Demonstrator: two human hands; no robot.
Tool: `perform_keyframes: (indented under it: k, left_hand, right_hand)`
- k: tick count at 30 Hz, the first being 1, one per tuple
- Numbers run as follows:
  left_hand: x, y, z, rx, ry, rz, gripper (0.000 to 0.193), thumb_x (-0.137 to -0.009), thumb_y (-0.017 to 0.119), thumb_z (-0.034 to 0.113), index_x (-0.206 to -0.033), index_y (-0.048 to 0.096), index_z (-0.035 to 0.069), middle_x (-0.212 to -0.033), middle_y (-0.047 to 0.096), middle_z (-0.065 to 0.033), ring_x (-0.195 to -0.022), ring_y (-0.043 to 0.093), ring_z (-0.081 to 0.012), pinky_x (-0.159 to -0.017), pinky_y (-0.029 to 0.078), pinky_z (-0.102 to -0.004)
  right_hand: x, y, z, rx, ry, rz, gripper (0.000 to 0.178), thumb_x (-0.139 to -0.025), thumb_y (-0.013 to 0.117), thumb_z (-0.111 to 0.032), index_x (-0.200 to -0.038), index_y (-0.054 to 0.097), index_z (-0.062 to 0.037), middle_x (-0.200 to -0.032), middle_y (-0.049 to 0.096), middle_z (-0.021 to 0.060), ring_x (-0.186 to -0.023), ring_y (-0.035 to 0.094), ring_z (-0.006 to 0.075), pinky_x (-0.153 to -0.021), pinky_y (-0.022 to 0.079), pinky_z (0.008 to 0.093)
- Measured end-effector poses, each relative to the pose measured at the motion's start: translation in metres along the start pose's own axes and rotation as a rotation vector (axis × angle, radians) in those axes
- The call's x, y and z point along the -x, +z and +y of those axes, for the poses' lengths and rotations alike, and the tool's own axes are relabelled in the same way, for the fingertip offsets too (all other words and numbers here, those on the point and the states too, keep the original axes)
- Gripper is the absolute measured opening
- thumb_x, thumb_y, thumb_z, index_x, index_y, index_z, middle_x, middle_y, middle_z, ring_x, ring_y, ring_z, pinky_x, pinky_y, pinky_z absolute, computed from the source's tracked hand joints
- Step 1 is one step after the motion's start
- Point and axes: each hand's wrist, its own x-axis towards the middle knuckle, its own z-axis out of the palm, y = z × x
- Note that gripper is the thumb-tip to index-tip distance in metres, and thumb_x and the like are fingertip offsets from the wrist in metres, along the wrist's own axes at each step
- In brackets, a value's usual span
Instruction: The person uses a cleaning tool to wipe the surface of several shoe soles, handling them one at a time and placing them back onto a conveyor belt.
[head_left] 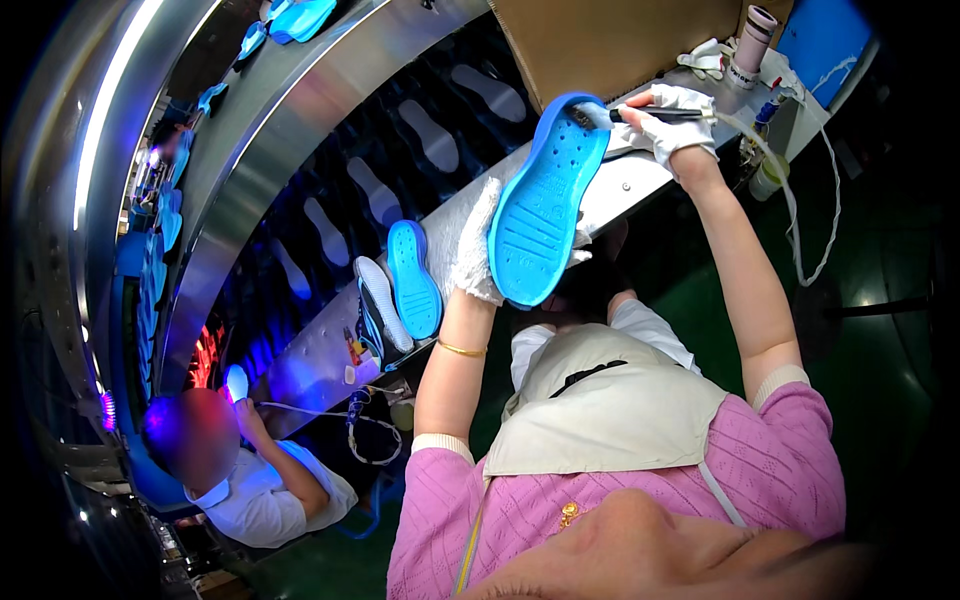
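A bright blue shoe sole [545,205] is held up in front of me, its inner face with holes and ridges turned upward. My left hand [479,245], in a white glove, grips the sole along its left edge, with fingertips showing past its right edge. In my right hand [672,122], whose white glove leaves fingers bare, is a dark-handled brush [655,114] joined to a pale tube. The bristles touch the inside of the sole's far end. A second blue sole [413,280] and a dark shoe upper [378,310] lie on the metal ledge beside my left forearm.
Behind the metal ledge [320,345] lie several grey, sole-shaped pieces [428,135] on a dark surface. A curved conveyor [270,110] carries blue soles. Cardboard [600,45] and a pink tumbler [753,45] stand at the back. A co-worker [265,490] sits at lower left.
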Motion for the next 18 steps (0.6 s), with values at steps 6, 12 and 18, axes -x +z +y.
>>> perform_keyframes:
  k: [6,12,18]
  left_hand:
    - [0.003,-0.006,-0.003,0.07,0.208,0.038,0.073,-0.098,0.034,0.058,-0.145,0.034,0.003,-0.134,0.051,-0.0255,-0.113,0.058,-0.0444,-0.093,0.051,-0.0561]
    - [0.014,-0.004,-0.003,-0.164,0.279,0.182,0.063,-0.1,0.034,0.053,-0.138,0.045,0.004,-0.124,0.06,-0.0191,-0.102,0.065,-0.0343,-0.087,0.056,-0.0483]
    - [0.029,0.001,0.001,-0.168,0.379,0.235,0.06,-0.1,0.039,0.052,-0.132,0.051,0.003,-0.117,0.064,-0.0173,-0.095,0.068,-0.0324,-0.084,0.057,-0.046]
  right_hand:
    - [0.062,0.053,-0.017,0.255,-0.296,-0.284,0.02,-0.075,0.078,0.002,-0.091,0.068,-0.0067,-0.088,0.067,0.0035,-0.083,0.063,0.0123,-0.078,0.052,0.0267]
    - [0.051,0.045,-0.041,0.271,-0.241,-0.405,0.019,-0.077,0.075,0.003,-0.09,0.064,-0.0047,-0.092,0.065,0.0077,-0.086,0.064,0.0171,-0.079,0.052,0.029]
    - [0.063,0.047,-0.064,0.521,-0.365,-0.73,0.024,-0.071,0.073,0.005,-0.087,0.062,-0.008,-0.085,0.061,0.0071,-0.082,0.061,0.0266,-0.076,0.049,0.0339]
